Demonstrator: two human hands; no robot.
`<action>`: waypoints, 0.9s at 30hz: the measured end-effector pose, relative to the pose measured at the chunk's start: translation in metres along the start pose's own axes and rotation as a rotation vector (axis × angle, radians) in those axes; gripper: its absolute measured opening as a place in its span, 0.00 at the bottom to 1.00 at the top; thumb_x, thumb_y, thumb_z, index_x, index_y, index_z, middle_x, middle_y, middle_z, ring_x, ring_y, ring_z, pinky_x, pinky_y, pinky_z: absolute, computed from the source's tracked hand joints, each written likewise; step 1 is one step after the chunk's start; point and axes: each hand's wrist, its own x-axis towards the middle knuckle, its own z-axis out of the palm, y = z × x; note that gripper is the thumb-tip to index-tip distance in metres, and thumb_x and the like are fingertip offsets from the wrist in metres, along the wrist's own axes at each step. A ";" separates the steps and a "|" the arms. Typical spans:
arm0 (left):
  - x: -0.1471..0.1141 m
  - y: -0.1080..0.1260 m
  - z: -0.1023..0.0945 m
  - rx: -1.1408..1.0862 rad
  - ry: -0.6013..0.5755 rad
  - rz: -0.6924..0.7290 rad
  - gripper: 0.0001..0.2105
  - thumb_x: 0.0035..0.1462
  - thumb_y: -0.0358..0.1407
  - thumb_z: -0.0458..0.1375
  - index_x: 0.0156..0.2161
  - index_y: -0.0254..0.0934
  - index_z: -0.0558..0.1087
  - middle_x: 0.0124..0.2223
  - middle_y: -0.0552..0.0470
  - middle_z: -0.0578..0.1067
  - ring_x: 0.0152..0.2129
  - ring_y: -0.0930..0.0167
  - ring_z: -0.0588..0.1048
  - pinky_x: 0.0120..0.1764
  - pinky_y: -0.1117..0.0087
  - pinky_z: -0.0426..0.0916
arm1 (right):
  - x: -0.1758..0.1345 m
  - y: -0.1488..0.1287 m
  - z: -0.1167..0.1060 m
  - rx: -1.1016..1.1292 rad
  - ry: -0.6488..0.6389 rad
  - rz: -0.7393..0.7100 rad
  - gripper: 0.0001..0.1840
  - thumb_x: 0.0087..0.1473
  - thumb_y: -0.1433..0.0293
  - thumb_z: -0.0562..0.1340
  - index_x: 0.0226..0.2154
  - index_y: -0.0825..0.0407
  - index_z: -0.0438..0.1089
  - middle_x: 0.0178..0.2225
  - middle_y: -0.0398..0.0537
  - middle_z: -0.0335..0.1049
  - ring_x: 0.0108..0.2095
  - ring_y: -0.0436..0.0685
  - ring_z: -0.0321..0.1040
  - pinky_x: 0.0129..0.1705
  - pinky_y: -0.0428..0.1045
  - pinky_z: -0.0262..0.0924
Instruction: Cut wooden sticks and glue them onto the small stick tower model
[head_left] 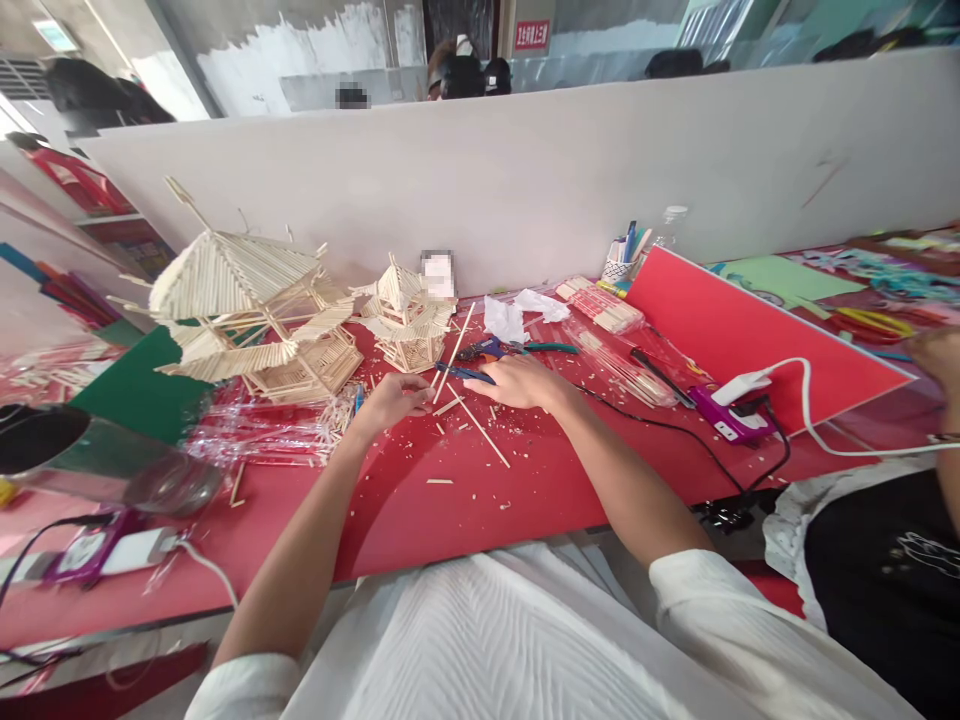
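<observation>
My left hand (397, 402) is closed in a pinch at the lower end of a thin wooden stick (456, 348), which slants up and away from me. My right hand (517, 382) is wrapped round blue-handled cutting pliers (466, 374). The pliers' jaws point left, at the stick, close to my left fingertips; whether they touch it I cannot tell. Another wooden stick (484, 432) lies slanted on the red table (420, 530) below my hands, among short offcuts. Behind my left hand stands a small stick-built pavilion (405, 315), with a larger stick pavilion (247, 310) to its left.
A tool with a teal handle (551, 348) lies beyond my right hand. Packs of sticks (604, 305), a red board (742, 340) and a purple power strip (731, 415) with cables are on the right. At left stands a clear jar (165, 470). Another person (885, 560) sits at right.
</observation>
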 end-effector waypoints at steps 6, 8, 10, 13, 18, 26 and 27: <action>-0.003 -0.009 -0.013 0.530 0.091 0.091 0.10 0.49 0.43 0.66 0.30 0.39 0.80 0.26 0.51 0.79 0.25 0.66 0.76 0.31 0.70 0.67 | -0.009 0.012 -0.012 0.046 0.053 -0.025 0.35 0.67 0.47 0.45 0.52 0.53 0.74 0.41 0.60 0.79 0.41 0.67 0.75 0.40 0.55 0.58; -0.006 -0.007 -0.013 0.639 0.125 0.109 0.08 0.51 0.42 0.65 0.32 0.40 0.81 0.30 0.49 0.81 0.29 0.64 0.77 0.34 0.69 0.67 | -0.012 0.012 -0.014 0.025 0.074 -0.031 0.35 0.67 0.47 0.45 0.50 0.53 0.74 0.39 0.60 0.79 0.41 0.68 0.74 0.41 0.55 0.58; -0.010 0.000 -0.012 0.683 0.188 0.166 0.10 0.57 0.42 0.61 0.38 0.40 0.81 0.36 0.46 0.82 0.33 0.62 0.78 0.38 0.67 0.68 | -0.015 0.010 -0.014 -0.012 0.087 -0.034 0.34 0.67 0.47 0.45 0.49 0.53 0.74 0.39 0.60 0.79 0.41 0.69 0.75 0.41 0.55 0.57; -0.018 0.014 -0.010 0.558 0.198 0.353 0.19 0.64 0.43 0.55 0.56 0.40 0.75 0.52 0.44 0.80 0.37 0.63 0.79 0.45 0.65 0.70 | -0.019 0.004 -0.007 -0.079 0.051 -0.048 0.34 0.68 0.46 0.45 0.46 0.54 0.74 0.40 0.61 0.79 0.41 0.70 0.75 0.41 0.55 0.58; -0.024 0.021 0.000 0.324 -0.078 0.496 0.26 0.60 0.46 0.61 0.62 0.43 0.71 0.63 0.43 0.71 0.45 0.63 0.79 0.47 0.66 0.74 | -0.022 -0.008 0.007 -0.132 0.015 -0.093 0.34 0.67 0.45 0.46 0.42 0.53 0.74 0.41 0.63 0.79 0.43 0.71 0.76 0.43 0.56 0.60; -0.017 0.012 0.010 0.189 -0.111 0.439 0.21 0.57 0.41 0.64 0.55 0.41 0.77 0.61 0.42 0.72 0.53 0.60 0.75 0.51 0.62 0.75 | -0.013 -0.015 0.021 -0.171 0.089 -0.086 0.38 0.68 0.45 0.43 0.44 0.57 0.75 0.40 0.66 0.79 0.42 0.71 0.76 0.43 0.56 0.61; -0.017 0.013 0.010 0.191 -0.108 0.432 0.21 0.56 0.41 0.65 0.55 0.41 0.76 0.61 0.43 0.73 0.52 0.61 0.76 0.51 0.63 0.75 | -0.012 -0.015 0.022 -0.178 0.094 -0.085 0.38 0.68 0.44 0.43 0.44 0.57 0.75 0.39 0.66 0.79 0.42 0.71 0.76 0.43 0.56 0.61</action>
